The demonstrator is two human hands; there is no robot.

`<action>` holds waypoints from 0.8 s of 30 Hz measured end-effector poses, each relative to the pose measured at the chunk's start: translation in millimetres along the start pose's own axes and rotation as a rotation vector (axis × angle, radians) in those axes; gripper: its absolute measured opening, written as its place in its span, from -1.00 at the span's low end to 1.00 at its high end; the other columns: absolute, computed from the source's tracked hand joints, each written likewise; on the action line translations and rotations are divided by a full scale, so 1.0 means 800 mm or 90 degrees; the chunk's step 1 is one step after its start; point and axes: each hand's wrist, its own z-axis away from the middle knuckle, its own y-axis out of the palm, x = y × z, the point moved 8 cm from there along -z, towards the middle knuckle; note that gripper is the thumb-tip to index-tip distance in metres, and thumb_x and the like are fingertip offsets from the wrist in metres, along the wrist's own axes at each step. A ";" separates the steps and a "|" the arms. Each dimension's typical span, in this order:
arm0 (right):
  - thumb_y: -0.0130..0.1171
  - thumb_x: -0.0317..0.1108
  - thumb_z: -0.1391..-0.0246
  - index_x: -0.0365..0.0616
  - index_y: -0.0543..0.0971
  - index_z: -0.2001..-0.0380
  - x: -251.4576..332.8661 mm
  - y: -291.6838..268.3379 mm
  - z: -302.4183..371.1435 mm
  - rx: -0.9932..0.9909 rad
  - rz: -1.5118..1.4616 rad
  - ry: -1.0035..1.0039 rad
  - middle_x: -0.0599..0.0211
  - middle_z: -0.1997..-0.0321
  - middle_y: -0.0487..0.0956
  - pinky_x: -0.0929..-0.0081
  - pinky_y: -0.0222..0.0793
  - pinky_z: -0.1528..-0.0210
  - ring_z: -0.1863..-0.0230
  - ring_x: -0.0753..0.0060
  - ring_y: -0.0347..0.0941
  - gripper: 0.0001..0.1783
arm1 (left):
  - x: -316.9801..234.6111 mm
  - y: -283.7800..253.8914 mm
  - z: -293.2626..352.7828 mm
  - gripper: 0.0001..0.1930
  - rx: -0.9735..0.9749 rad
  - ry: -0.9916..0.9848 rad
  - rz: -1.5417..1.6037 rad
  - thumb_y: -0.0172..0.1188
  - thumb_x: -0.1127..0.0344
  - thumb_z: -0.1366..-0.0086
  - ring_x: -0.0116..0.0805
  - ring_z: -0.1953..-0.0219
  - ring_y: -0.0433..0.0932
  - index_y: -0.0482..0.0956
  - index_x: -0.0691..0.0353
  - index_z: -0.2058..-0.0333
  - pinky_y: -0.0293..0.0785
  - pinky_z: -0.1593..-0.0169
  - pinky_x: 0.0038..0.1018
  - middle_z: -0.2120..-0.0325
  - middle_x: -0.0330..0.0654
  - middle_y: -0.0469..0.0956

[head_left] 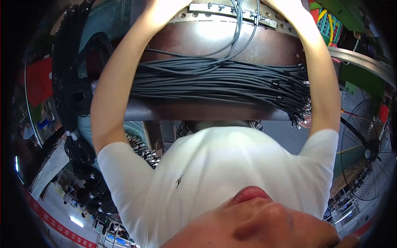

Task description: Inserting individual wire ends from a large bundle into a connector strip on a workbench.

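Both my arms reach to the far side of a dark brown work surface. My left hand is at the top edge, by the left end of a metal bar with small dark fittings. Past the bar's right part is my right hand. The fingers of both hands are cut off by the frame, so any grip is hidden. Between them a few thin dark cables run over the bar and curve toward me. A thick bundle of black cables lies across the near side, its connector ends at the right.
More black cables hang in coils at the left. A caged fan stands at the right. Beyond my right arm are a green panel with yellow wires and a curved metal rail. The surface's rounded front edge is close to my body.
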 end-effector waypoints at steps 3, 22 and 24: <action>-0.07 -0.25 -0.14 -0.20 0.56 0.18 -0.013 -0.002 0.003 0.147 0.060 0.055 -0.02 0.22 0.56 0.15 0.39 0.10 0.18 -0.02 0.50 -0.67 | -0.036 0.007 -0.004 -0.74 -0.166 0.312 -0.631 0.10 0.21 -0.26 -0.17 0.35 0.57 0.60 0.25 0.20 0.54 0.21 -0.26 0.31 -0.02 0.60; 0.18 -0.08 -0.06 -0.23 0.57 0.31 -0.039 0.002 0.022 0.378 -0.216 0.576 0.19 0.52 0.60 0.34 0.44 0.34 0.48 0.19 0.53 -0.62 | -0.056 -0.002 0.003 -0.71 -0.159 0.151 -0.765 0.19 0.18 -0.20 -0.15 0.23 0.54 0.60 0.27 0.22 0.46 0.11 -0.29 0.29 -0.01 0.58; 0.16 -0.14 -0.11 -0.22 0.58 0.32 -0.056 -0.001 0.048 0.155 -0.260 0.323 0.19 0.48 0.60 0.43 0.43 0.36 0.48 0.34 0.52 -0.68 | -0.049 -0.009 0.015 -0.76 -0.167 0.123 -0.568 0.18 0.26 -0.22 -0.22 0.26 0.54 0.59 0.31 0.23 0.49 0.17 -0.36 0.35 -0.06 0.58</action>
